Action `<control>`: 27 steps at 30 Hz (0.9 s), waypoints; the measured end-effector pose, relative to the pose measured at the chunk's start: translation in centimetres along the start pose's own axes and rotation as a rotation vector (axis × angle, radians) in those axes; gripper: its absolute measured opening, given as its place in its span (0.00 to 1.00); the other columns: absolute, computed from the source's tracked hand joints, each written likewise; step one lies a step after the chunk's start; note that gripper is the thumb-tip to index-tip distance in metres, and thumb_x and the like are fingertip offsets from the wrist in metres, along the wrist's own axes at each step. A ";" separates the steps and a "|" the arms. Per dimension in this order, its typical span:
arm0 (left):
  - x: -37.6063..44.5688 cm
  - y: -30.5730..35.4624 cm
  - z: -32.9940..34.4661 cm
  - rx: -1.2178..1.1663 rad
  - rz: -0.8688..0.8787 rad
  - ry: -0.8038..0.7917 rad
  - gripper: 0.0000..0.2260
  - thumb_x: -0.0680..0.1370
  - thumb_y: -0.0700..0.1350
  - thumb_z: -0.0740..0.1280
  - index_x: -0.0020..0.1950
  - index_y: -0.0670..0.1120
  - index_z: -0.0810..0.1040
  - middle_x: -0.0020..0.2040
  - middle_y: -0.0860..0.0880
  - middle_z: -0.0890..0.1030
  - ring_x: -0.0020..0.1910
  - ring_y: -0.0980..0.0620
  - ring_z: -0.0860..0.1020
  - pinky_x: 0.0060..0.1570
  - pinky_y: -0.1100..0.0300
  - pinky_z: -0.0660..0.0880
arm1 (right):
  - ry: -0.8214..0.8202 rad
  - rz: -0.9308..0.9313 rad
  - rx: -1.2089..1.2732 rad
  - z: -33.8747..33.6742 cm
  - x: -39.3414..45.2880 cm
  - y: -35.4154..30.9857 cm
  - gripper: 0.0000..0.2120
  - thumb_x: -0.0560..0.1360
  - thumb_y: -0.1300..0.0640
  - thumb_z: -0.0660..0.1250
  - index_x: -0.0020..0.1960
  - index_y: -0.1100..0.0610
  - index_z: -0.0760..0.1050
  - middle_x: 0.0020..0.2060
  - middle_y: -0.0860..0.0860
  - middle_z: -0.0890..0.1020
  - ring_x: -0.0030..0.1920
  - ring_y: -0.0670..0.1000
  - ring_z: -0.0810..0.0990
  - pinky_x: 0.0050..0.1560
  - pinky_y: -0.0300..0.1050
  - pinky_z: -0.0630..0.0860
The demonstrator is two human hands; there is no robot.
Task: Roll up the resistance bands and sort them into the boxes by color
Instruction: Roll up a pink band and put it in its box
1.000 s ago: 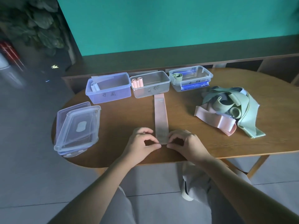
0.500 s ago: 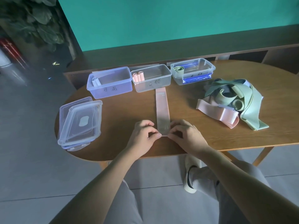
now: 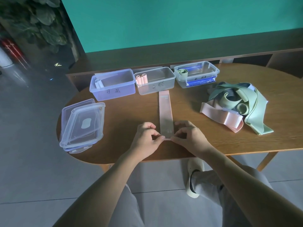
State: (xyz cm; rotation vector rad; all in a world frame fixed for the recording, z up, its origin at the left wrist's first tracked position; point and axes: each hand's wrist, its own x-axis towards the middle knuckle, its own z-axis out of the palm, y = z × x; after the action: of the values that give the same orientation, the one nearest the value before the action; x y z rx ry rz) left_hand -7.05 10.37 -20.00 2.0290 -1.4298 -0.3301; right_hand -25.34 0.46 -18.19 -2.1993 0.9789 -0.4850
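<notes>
A pink resistance band (image 3: pixel 165 112) lies flat and straight on the wooden table (image 3: pixel 124 115), running from the middle box toward me. My left hand (image 3: pixel 147 138) and my right hand (image 3: pixel 190 136) pinch its near end from either side. Three clear boxes stand at the back: the left box (image 3: pixel 113 89) holds a pale blue roll, the middle box (image 3: pixel 157 84) holds pink rolls, the right box (image 3: pixel 196 76) holds a green roll. A tangled pile of green, pink and blue bands (image 3: pixel 236 107) lies to the right.
Stacked clear lids (image 3: pixel 82 125) sit at the table's left end. A low shelf runs behind the table under the teal wall. My legs and a shoe show below the table's near edge.
The view shifted slightly. Both hands stay at the band's near end, fingertips now drawn closer together on the edge.
</notes>
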 end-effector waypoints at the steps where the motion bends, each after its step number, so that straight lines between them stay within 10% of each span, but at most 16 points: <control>1: 0.0 0.0 0.0 -0.004 -0.005 0.001 0.11 0.77 0.55 0.73 0.48 0.48 0.86 0.57 0.59 0.68 0.62 0.60 0.67 0.59 0.65 0.68 | 0.006 0.009 0.005 0.0 0.2 0.1 0.07 0.74 0.48 0.75 0.39 0.47 0.81 0.66 0.45 0.75 0.60 0.46 0.74 0.59 0.43 0.75; 17: 0.0 -0.7 0.9 0.013 0.220 0.074 0.04 0.77 0.45 0.73 0.47 0.55 0.84 0.48 0.58 0.79 0.50 0.58 0.74 0.50 0.50 0.78 | -0.002 -0.232 -0.185 0.6 0.1 1.4 0.06 0.81 0.48 0.67 0.50 0.39 0.82 0.61 0.42 0.75 0.61 0.49 0.71 0.64 0.53 0.68; 27: -0.4 -0.6 0.5 -0.010 0.213 0.078 0.06 0.75 0.53 0.75 0.48 0.54 0.86 0.48 0.59 0.79 0.52 0.61 0.75 0.53 0.59 0.77 | 0.003 -0.168 -0.133 0.4 0.0 1.3 0.06 0.73 0.41 0.74 0.50 0.38 0.84 0.58 0.41 0.75 0.61 0.46 0.70 0.67 0.52 0.67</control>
State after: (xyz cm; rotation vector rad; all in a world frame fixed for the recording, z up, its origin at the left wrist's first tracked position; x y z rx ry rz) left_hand -7.04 10.73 -20.81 1.8402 -1.5742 -0.1651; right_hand -25.77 0.02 -19.37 -2.4138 0.8530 -0.5126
